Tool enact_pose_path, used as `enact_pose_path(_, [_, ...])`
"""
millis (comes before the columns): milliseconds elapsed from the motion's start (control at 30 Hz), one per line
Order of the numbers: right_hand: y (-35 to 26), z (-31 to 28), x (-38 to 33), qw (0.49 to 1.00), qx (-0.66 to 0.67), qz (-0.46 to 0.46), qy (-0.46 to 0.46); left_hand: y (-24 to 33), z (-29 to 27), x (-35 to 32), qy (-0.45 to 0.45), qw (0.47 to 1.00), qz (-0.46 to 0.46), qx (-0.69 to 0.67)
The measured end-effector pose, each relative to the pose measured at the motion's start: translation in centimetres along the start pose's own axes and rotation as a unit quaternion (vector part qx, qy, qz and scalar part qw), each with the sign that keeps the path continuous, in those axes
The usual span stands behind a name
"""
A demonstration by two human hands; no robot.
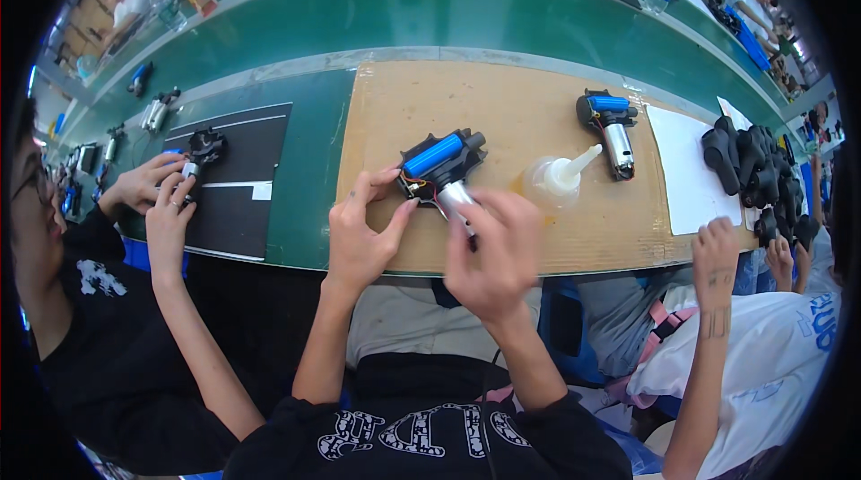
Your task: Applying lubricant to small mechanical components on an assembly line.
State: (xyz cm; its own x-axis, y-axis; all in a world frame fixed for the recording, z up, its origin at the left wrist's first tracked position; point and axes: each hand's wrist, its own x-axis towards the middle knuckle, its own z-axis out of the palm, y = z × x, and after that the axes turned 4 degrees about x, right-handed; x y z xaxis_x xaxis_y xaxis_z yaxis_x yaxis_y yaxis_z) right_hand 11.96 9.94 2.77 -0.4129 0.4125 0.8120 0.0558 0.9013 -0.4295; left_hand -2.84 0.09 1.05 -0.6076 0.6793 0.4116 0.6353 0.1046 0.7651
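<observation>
On the cardboard in front of me lies a motor-and-battery assembly [439, 162]: an open black housing, a blue cylinder, a silver motor and thin red and yellow wires. My left hand [366, 227] grips the left side of its housing between thumb and forefinger. Over the lower end of the silver motor is my right hand [498, 256], fingers curled together and partly blurred by motion. What they pinch there is hidden. Just right of this hand stands a translucent squeeze bottle [554, 180] with a white nozzle, amber liquid inside.
A second such assembly [614, 130] lies right on the cardboard [502, 90]. Beyond it are white paper [686, 175] and a heap of black curved parts [753, 162]. At left, a co-worker's hands [161, 189] hold a similar assembly over a black mat [238, 220]. Another person's arm [715, 301] reaches in at right.
</observation>
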Motion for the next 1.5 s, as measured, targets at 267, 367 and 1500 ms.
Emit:
enact_pose_path(267, [5.1, -4.6, -0.9, 0.952, -0.088, 0.276, -0.095, 0.7, -0.1, 0.2, -0.019, 1.0, -0.002, 0.0])
enact_pose_path(367, [5.0, -5.2, 0.5, 0.901, 0.12, 0.416, -0.029, 1.0, 0.0, -0.6, -0.012, 1.0, 0.002, 0.021])
enact_pose_path(1500, [-1.2, -10.5, 4.9, 0.973, -0.045, 0.133, -0.181, -0.1, 1.1, -2.1, 0.021, 0.989, 0.117, 0.087])
